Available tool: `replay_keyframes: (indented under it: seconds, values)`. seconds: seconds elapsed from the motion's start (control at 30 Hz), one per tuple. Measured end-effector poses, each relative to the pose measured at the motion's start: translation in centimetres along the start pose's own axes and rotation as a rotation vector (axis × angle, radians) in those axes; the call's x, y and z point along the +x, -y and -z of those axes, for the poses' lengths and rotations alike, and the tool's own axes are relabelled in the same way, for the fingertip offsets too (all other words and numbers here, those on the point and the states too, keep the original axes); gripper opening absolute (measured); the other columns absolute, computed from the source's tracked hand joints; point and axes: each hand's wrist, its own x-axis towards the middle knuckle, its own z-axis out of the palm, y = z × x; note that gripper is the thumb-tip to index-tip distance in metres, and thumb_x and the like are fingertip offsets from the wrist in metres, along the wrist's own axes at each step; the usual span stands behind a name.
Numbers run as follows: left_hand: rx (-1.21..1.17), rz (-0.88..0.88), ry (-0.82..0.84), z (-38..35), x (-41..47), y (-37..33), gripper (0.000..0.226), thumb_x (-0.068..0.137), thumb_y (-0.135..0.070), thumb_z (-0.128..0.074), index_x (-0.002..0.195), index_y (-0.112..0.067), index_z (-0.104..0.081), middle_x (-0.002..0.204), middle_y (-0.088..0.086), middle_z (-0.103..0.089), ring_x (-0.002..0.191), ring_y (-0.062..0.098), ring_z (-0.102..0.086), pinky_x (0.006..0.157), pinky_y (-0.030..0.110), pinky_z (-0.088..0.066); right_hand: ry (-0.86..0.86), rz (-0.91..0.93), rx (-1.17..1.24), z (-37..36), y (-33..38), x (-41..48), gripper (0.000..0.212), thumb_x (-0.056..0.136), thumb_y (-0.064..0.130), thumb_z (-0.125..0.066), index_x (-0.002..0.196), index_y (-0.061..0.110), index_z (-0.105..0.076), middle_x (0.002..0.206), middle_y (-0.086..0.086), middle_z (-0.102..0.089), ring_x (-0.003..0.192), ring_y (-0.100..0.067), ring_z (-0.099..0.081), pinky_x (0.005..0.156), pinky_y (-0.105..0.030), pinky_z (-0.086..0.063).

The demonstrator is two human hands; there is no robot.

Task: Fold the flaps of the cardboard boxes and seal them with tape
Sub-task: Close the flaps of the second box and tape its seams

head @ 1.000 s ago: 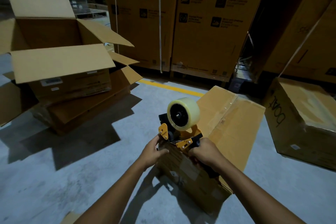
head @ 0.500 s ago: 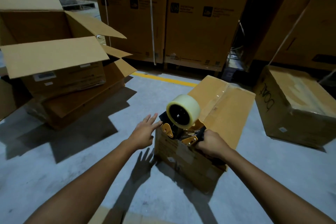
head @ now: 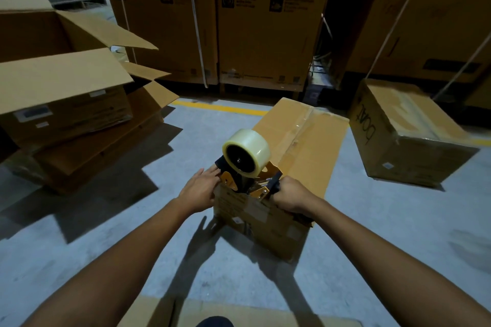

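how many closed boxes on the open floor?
2: the centre box under the tape dispenser; the marker-written box at far right. Cardboard at the bottom edge may be another.

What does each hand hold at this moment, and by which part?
The right hand grips the tape dispenser by its handle. The left hand holds nothing; its straight fingers rest at the near edge of the cardboard box.

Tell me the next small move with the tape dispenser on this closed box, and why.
Probably draw the yellow-and-black tape dispenser down over the near edge of the closed brown cardboard box and tear off. A glossy tape strip already covers the top seam, the right hand grips the handle there, the left hand braces the near corner.
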Motion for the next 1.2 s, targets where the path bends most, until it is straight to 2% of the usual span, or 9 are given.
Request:
replay_keyframes:
  seconds: [0.1, 0.27, 0.47, 0.6, 0.77, 0.87, 0.97, 1.07, 1.2]
  values:
    - [-0.056, 0.015, 0.034, 0.3, -0.1, 0.1, 0.069, 0.085, -0.002, -0.059, 0.149, -0.023, -0.043, 0.164, -0.008, -0.019, 0.153, 0.016, -0.011, 0.122, 0.047, -0.014, -0.001, -0.053, -0.032, 0.9, -1.1, -1.1, 0.030, 0.086, 0.009, -0.064, 0.063, 0.026, -0.054, 0.066, 0.004, -0.053, 0.065, -0.014, -0.050, 0.054, -0.027, -0.035]
    - [0.118, 0.020, 0.125, 0.0, 0.9, -0.2, 0.087, 0.086, -0.008, -0.063, 0.158, -0.026, -0.019, 0.167, -0.007, -0.009, 0.153, 0.014, -0.001, 0.122, 0.049, -0.007, -0.017, -0.116, 0.045, 1.3, -2.6, -3.5, 0.028, 0.087, 0.007, -0.062, 0.063, 0.021, -0.057, 0.062, 0.000, -0.055, 0.056, -0.016, -0.051, 0.052, -0.028, -0.041]
    - [0.270, -0.150, 0.117, 0.4, 0.8, -3.8, 0.042, 0.088, -0.017, -0.061, 0.129, -0.012, -0.058, 0.149, 0.008, -0.044, 0.141, 0.023, -0.033, 0.123, 0.042, -0.006, -0.034, -0.104, 0.029, 1.1, -2.6, -3.8, 0.025, 0.088, 0.008, -0.062, 0.067, 0.021, -0.059, 0.066, -0.001, -0.057, 0.058, -0.015, -0.053, 0.055, -0.029, -0.045]
    - [0.196, -0.138, 0.063, -0.5, 0.5, -4.0, 0.044, 0.083, -0.014, -0.068, 0.126, -0.010, -0.061, 0.151, 0.005, -0.041, 0.137, 0.020, -0.040, 0.124, 0.036, -0.004, -0.024, -0.107, 0.004, 1.1, -2.9, -3.8, 0.024, 0.089, 0.011, -0.063, 0.068, 0.022, -0.058, 0.067, 0.000, -0.057, 0.059, -0.015, -0.053, 0.053, -0.028, -0.044]
    - [0.119, -0.165, 0.105, -1.1, 0.7, -3.4, 0.093, 0.080, -0.007, -0.068, 0.158, -0.019, -0.019, 0.167, 0.000, -0.008, 0.153, 0.016, -0.007, 0.124, 0.036, -0.004, 0.002, -0.176, 0.067, 2.6, -5.4, -5.7, 0.019, 0.087, 0.014, -0.066, 0.069, 0.014, -0.060, 0.063, -0.005, -0.055, 0.048, -0.016, -0.049, 0.046, -0.026, -0.043]
    - [0.215, -0.148, 0.137, -1.2, 1.1, -4.0, 0.099, 0.082, -0.012, -0.071, 0.160, -0.017, -0.009, 0.167, 0.000, 0.001, 0.154, 0.015, -0.002, 0.123, 0.037, -0.004, -0.029, -0.183, 0.090, 2.6, -6.4, -7.0, 0.025, 0.087, 0.021, -0.070, 0.065, 0.019, -0.060, 0.060, -0.003, -0.053, 0.050, -0.019, -0.046, 0.046, -0.027, -0.042]
    - [0.223, -0.209, 0.123, -1.4, 1.2, -5.5, 0.086, 0.082, -0.014, -0.072, 0.155, -0.012, -0.027, 0.165, 0.004, -0.015, 0.152, 0.022, -0.015, 0.124, 0.038, -0.011, -0.041, -0.168, 0.045, 2.4, -6.0, -7.0, 0.016, 0.087, 0.017, -0.066, 0.071, 0.018, -0.061, 0.066, -0.006, -0.057, 0.054, -0.019, -0.049, 0.048, -0.028, -0.044]
    - [0.150, -0.222, 0.104, -2.2, 0.7, -7.5, 0.048, 0.078, -0.008, -0.062, 0.126, -0.008, -0.059, 0.142, 0.011, -0.049, 0.134, 0.029, -0.042, 0.120, 0.036, -0.020, -0.053, -0.162, 0.025, 2.4, -5.5, -7.2, 0.022, 0.088, 0.015, -0.064, 0.070, 0.025, -0.057, 0.069, -0.005, -0.057, 0.056, -0.019, -0.051, 0.049, -0.027, -0.046]
    - [-0.017, -0.126, 0.065, -3.2, 0.6, -8.1, 0.051, 0.073, -0.003, -0.057, 0.124, -0.006, -0.061, 0.147, 0.014, -0.045, 0.138, 0.035, -0.038, 0.125, 0.040, -0.005, -0.052, -0.174, -0.019, 2.2, -6.2, -7.6, 0.016, 0.090, 0.018, -0.064, 0.075, 0.021, -0.058, 0.073, -0.006, -0.059, 0.059, -0.019, -0.054, 0.049, -0.027, -0.048]
